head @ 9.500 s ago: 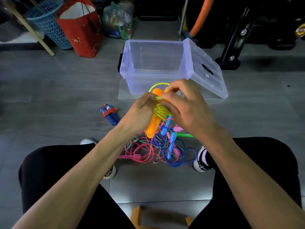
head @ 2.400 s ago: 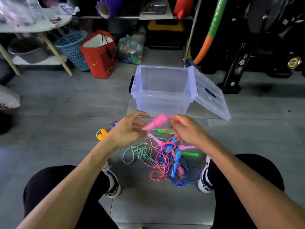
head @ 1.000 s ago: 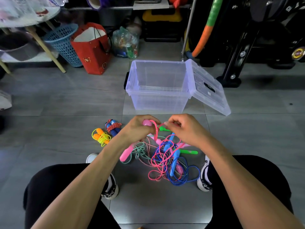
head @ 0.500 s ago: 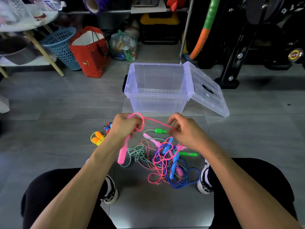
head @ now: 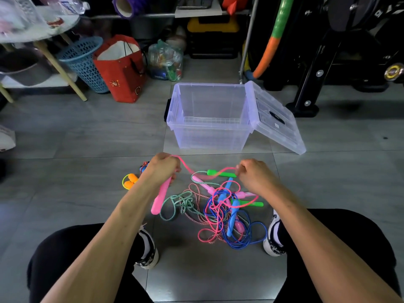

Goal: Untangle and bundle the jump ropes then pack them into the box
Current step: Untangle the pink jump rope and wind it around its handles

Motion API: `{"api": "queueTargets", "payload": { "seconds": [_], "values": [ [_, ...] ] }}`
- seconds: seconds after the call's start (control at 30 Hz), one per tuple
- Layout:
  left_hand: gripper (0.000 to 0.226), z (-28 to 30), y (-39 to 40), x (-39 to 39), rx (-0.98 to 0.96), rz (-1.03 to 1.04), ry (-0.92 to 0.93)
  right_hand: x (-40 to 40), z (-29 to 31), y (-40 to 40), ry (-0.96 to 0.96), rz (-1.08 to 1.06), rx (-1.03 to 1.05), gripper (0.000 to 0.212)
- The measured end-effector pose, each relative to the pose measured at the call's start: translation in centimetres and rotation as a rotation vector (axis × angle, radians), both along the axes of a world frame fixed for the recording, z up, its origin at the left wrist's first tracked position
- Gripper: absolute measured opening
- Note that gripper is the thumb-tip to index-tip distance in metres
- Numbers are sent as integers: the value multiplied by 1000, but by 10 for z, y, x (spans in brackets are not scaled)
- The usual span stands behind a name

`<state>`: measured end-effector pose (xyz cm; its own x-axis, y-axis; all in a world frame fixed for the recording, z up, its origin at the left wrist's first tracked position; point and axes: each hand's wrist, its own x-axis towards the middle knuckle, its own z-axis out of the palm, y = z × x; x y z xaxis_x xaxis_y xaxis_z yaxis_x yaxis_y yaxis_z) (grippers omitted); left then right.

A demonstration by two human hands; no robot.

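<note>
In the head view, both forearms reach forward from the bottom corners toward the centre of the floor. The left hand (head: 161, 169) is curled round a pink handle (head: 160, 199), knuckles up; the handle hangs down from the fist toward 7 o'clock. The right hand (head: 254, 174) sits at 3 o'clock from the left, apart from it, with its fingers pinching the pink cord (head: 188, 166). That cord runs from the top of the left fist, sags between the hands, and rises to the right fingers.

Below the hands, toward 6 o'clock, lies the tangled pile of ropes (head: 220, 213) on the grey tiles: green-and-white twisted cord, blue cord, pink cord, with blue, pink and green handles mixed in. At 9 o'clock from the left hand lies a bundled orange-handled rope (head: 129, 181), with a blue-handled bundle (head: 144, 167) just beyond it, mostly hidden by the wrist.

At 12 o'clock from the hands stands the clear box (head: 209, 119), its lid (head: 275, 119) leaning open on its right side.
</note>
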<state>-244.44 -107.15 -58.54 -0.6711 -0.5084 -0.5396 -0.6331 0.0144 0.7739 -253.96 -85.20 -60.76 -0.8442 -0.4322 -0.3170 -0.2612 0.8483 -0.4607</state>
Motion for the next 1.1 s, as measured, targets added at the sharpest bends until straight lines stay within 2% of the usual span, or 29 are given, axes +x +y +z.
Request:
{"api": "queueTargets", "payload": {
  "seconds": [0.1, 0.13, 0.2, 0.27, 0.3, 0.37, 0.43, 0.47, 0.53, 0.63, 0.7, 0.73, 0.8, 0.87, 1.0, 1.1],
  "values": [
    [21, 4, 5, 3, -27, -129, 93, 2, -5, -1, -98, 20, 86, 23],
    [25, 6, 7, 4, -75, -211, 156, 3, -6, -1, -107, 22, 80, 27],
    [34, 11, 9, 8, -226, -422, 287, 5, -4, -1, -113, 56, -9, 53],
    [45, 19, 12, 14, -380, -590, 355, 10, 2, -3, -150, 131, -232, 74],
    [50, 19, 11, 17, -453, -645, 385, 13, 4, -5, -174, 166, -338, 75],
    [53, 21, 12, 19, -500, -695, 430, 16, 2, -11, -223, 232, -454, 52],
    [50, 21, 13, 20, -357, -652, 420, 21, 1, -17, -330, 259, -514, 14],
    [46, 22, 15, 18, -239, -584, 413, 22, 1, -19, -390, 246, -562, 11],
    [40, 20, 15, 14, -50, -360, 411, 24, 5, -21, -433, 179, -639, 25],
    [24, 15, 4, 9, 50, 41, 347, 19, 10, -19, -371, 53, -664, 26],
    [18, 15, -3, 8, 188, 240, 303, 15, 10, -17, -309, 36, -634, 27],
    [17, 15, -3, 7, 277, 265, 284, 15, 9, -16, -276, 61, -611, 28],
    [15, 17, 8, 6, 422, 185, 204, 18, 7, -16, -225, 148, -582, 29],
    [24, 15, 25, 7, 480, 84, 131, 23, 6, -18, -205, 226, -560, 28],
    [18, 10, 41, 4, 337, 105, 146, 31, 5, -22, -170, 307, -510, 37],
    [13, 9, 35, -1, 318, 131, 188, 34, 8, -22, -173, 330, -467, 40]
  ]
}}
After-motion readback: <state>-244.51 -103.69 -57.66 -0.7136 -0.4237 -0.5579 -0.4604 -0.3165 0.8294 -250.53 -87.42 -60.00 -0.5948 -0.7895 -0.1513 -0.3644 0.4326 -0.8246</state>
